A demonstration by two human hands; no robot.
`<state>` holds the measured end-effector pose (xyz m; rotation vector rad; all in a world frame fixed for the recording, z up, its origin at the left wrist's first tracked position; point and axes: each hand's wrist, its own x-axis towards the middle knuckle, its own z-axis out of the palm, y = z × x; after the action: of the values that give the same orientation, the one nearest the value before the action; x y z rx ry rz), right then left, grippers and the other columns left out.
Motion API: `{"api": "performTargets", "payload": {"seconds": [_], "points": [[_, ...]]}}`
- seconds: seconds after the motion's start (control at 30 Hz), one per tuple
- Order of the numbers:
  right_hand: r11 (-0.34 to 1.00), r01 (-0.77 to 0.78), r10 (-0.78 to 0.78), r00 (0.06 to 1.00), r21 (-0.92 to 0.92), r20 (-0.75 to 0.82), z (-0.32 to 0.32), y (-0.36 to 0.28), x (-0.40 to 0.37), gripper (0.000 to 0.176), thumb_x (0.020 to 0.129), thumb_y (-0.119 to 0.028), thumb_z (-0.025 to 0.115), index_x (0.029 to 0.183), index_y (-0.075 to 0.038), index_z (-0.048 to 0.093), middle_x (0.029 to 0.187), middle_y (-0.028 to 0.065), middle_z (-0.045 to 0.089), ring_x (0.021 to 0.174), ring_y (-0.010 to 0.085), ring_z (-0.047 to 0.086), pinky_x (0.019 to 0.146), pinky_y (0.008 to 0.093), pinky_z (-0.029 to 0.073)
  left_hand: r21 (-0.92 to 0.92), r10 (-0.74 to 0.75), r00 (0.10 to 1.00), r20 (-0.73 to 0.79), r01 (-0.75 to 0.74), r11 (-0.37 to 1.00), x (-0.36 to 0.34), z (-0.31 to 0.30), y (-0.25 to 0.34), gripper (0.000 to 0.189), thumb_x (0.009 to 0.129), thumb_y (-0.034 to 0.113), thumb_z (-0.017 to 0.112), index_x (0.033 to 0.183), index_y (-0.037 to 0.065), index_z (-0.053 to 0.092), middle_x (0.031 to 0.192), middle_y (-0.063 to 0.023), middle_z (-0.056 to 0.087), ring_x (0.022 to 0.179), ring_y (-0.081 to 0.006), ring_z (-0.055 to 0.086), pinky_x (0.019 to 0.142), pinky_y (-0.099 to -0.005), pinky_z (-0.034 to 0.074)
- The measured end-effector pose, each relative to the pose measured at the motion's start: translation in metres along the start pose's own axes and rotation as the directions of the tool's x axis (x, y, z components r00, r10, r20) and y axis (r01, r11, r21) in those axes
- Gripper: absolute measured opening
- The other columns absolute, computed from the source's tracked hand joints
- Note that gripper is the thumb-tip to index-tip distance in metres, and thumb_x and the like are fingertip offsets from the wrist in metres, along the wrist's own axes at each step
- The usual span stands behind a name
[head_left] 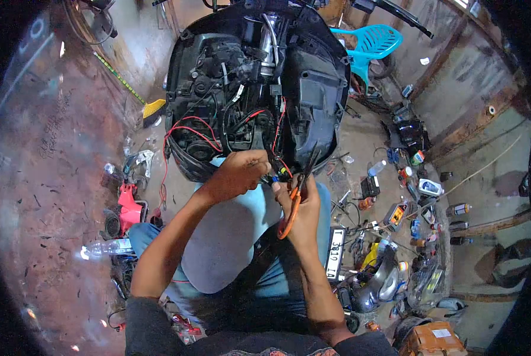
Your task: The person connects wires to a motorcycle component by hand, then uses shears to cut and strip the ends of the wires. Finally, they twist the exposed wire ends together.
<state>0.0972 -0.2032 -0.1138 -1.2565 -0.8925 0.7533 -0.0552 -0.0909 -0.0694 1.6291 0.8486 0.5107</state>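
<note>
My left hand (237,174) is closed in a pinch at the wiring (285,170), just below the opened front of a dark scooter body (316,101). Orange-handled scissors (291,215) rest in my right hand (306,209), their dark blades pointing up and away from me. The thumb and fingers of that hand also sit close against the wires, beside a small blue piece (275,178). Between my fingertips the exact wire ends are too small to make out. A red wire (193,127) loops out over the left side of the body.
Around my knees lie a number plate (335,254), a clear plastic bottle (106,248), a red plastic part (130,209) and a cardboard box (434,339). Bottles and tools litter the right floor. A turquoise plastic chair (377,43) stands behind, near the metal wall (479,83).
</note>
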Motion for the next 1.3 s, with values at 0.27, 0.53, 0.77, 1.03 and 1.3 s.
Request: {"api": "performTargets", "payload": {"seconds": [0.27, 0.53, 0.77, 1.03, 1.3], "points": [[0.993, -0.019, 0.019, 1.000, 0.121, -0.001, 0.009, -0.007, -0.002, 0.028, 0.093, -0.012, 0.081, 0.092, -0.006, 0.054, 0.073, -0.0033, 0.054, 0.067, 0.0058, 0.046, 0.059, 0.0250, 0.040, -0.063, 0.016, 0.998, -0.066, -0.020, 0.998, 0.001, 0.002, -0.011, 0.027, 0.103, 0.028, 0.055, 0.083, 0.011, 0.055, 0.063, 0.0053, 0.047, 0.052, -0.0050, 0.040, 0.047, -0.0260, 0.031], [0.998, -0.020, 0.018, 0.999, 0.067, 0.032, 0.007, -0.003, -0.004, 0.025, 0.094, -0.012, 0.080, 0.096, -0.005, 0.056, 0.077, -0.0044, 0.052, 0.071, 0.0060, 0.046, 0.062, 0.0244, 0.041, -0.049, -0.030, 0.991, -0.129, 0.024, 0.998, -0.002, 0.007, -0.009, 0.023, 0.103, 0.022, 0.057, 0.084, 0.009, 0.057, 0.063, 0.0056, 0.047, 0.051, -0.0044, 0.039, 0.046, -0.0253, 0.032], [0.996, -0.068, 0.066, 0.997, 0.055, 0.051, 0.007, -0.008, -0.006, 0.023, 0.095, -0.012, 0.078, 0.100, -0.005, 0.057, 0.080, -0.0032, 0.057, 0.073, 0.0059, 0.050, 0.066, 0.0245, 0.044, -0.195, 0.022, 0.989, -0.144, -0.050, 0.980, 0.001, 0.010, -0.022, 0.023, 0.105, 0.021, 0.057, 0.086, 0.007, 0.057, 0.063, 0.0053, 0.045, 0.050, -0.0039, 0.038, 0.044, -0.0243, 0.029], [0.991, -0.083, 0.082, 0.997, 0.104, 0.017, 0.000, 0.001, -0.006, 0.026, 0.094, -0.013, 0.079, 0.099, -0.005, 0.056, 0.079, -0.0030, 0.056, 0.074, 0.0067, 0.051, 0.066, 0.0251, 0.045, -0.168, -0.079, 0.965, -0.248, 0.038, 0.985, -0.013, 0.027, -0.011, 0.028, 0.107, 0.029, 0.059, 0.094, 0.005, 0.062, 0.069, -0.0015, 0.059, 0.052, -0.0074, 0.051, 0.044, -0.0284, 0.040], [0.966, -0.200, 0.191, 0.979, 0.163, 0.067, -0.004, -0.010, -0.006, 0.031, 0.094, -0.019, 0.082, 0.092, -0.007, 0.053, 0.079, -0.0037, 0.053, 0.073, 0.0070, 0.049, 0.065, 0.0236, 0.042, -0.124, -0.015, 0.885, -0.466, -0.048, 0.991, -0.050, 0.067, -0.012, 0.025, 0.106, 0.028, 0.064, 0.112, 0.004, 0.067, 0.085, -0.0035, 0.067, 0.070, -0.0099, 0.062, 0.063, -0.0279, 0.051]]}}
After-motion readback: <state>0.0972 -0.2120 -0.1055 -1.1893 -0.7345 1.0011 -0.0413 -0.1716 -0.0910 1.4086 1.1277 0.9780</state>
